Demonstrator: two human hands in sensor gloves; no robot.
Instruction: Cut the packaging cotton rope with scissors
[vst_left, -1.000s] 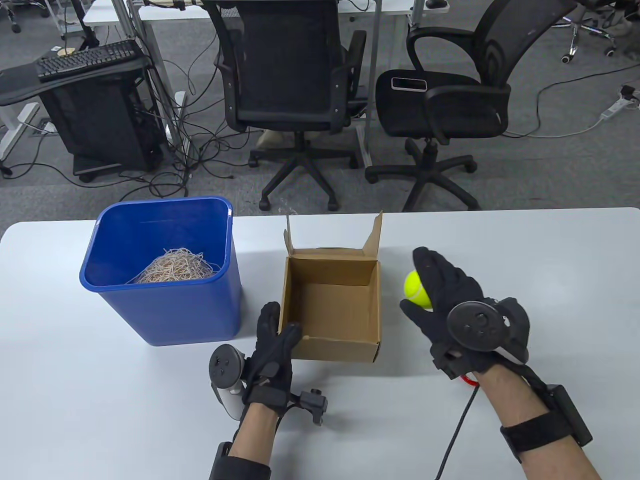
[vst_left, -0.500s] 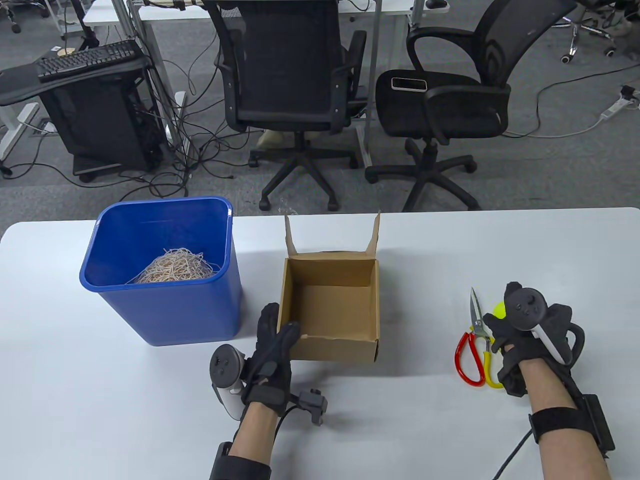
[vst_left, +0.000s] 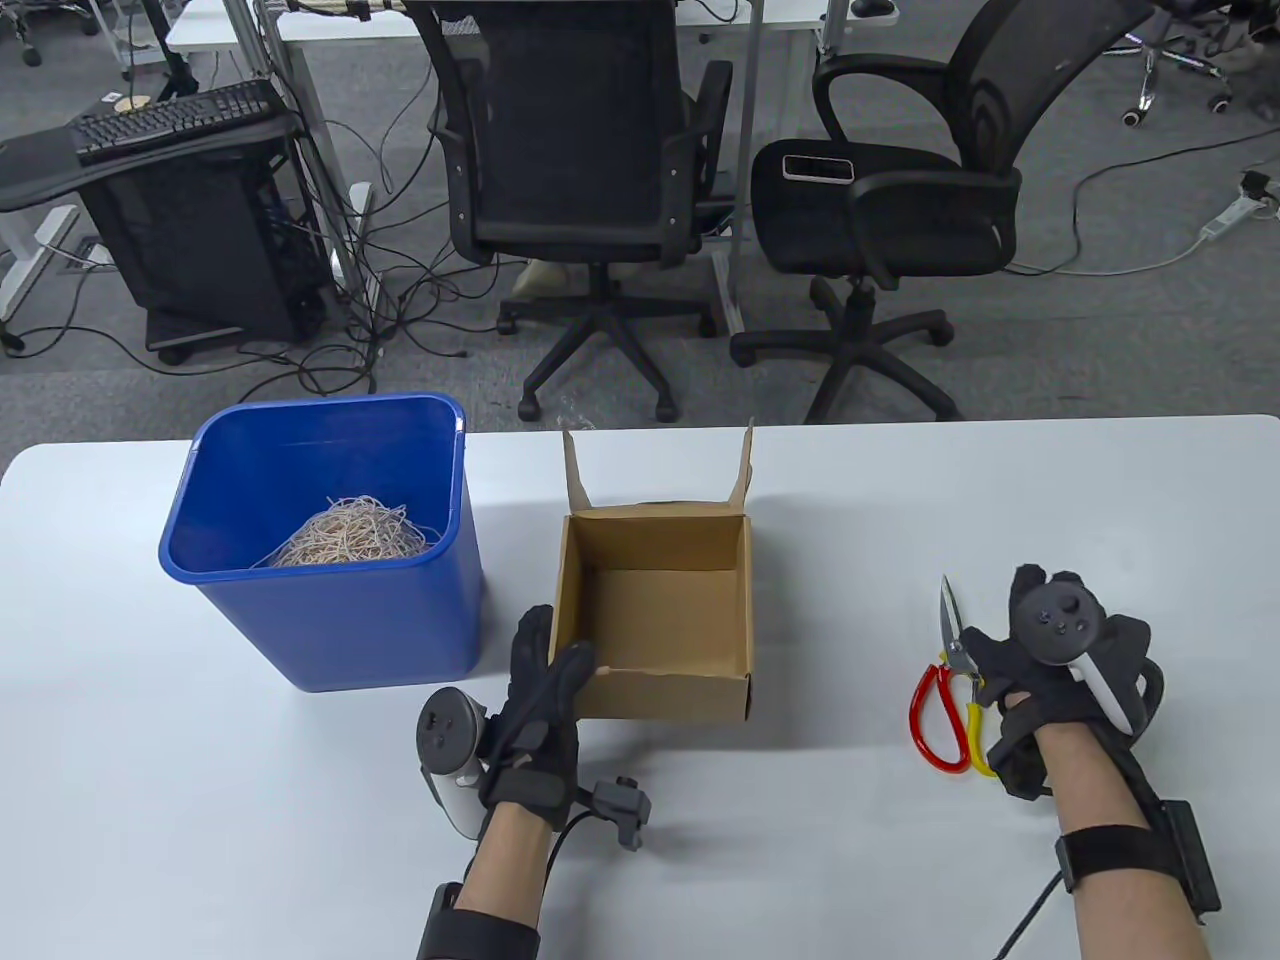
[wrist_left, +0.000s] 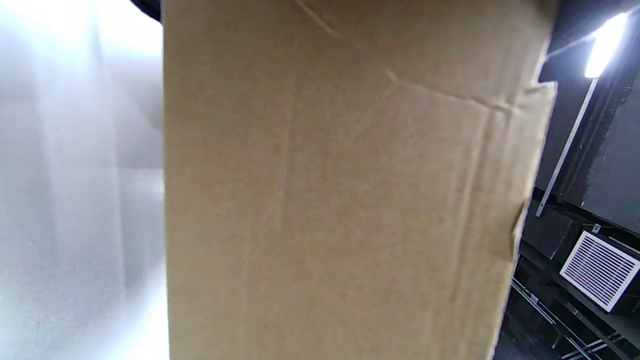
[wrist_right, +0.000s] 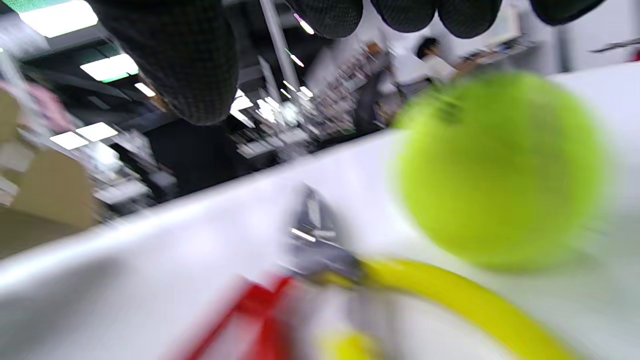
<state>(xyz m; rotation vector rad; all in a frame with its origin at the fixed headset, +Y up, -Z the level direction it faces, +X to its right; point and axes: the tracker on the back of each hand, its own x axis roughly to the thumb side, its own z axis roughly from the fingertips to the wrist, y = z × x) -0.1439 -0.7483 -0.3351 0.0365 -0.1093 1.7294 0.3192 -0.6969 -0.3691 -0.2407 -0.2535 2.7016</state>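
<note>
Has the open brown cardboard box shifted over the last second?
Yes. The cardboard box slid slightly left, toward the blue bin, with the left hand gripping its near-left corner.

One blue bin (vst_left: 330, 620), one cardboard box (vst_left: 655, 690), one pair of scissors (vst_left: 945, 690), one tennis ball (wrist_right: 500, 170), two office chairs (vst_left: 580, 150)

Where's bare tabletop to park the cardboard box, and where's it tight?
Free: the front-left table, below the blue bin; the strip between cardboard box and scissors; the far-right corner behind the right hand. Tight: the gap between bin and box, where the left hand grips the box wall, and around the scissors, with the tennis ball beside them.
</note>
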